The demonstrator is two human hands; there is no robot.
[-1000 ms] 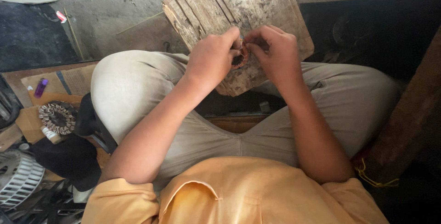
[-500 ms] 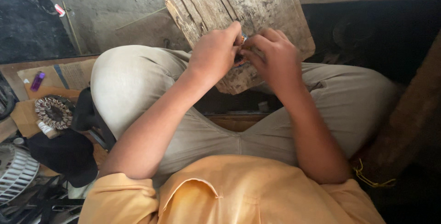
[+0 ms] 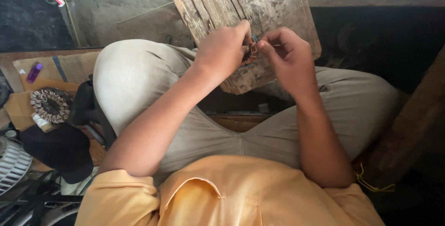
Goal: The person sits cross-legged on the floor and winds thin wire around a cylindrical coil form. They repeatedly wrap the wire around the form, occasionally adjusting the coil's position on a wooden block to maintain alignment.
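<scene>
I see a grey weathered wooden board, a copper-orange coil, a purple lighter, beige trousers, an orange shirt

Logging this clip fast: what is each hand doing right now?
Left hand: closed on the small orange-brown wound part.
Right hand: fingertips pinched beside that part; whether it grips it cannot be told.

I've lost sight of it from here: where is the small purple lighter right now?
In the head view, the small purple lighter lies far to the person's left on the brown cardboard sheet, just beyond the round coiled stator ring and well clear of both hands.
</scene>
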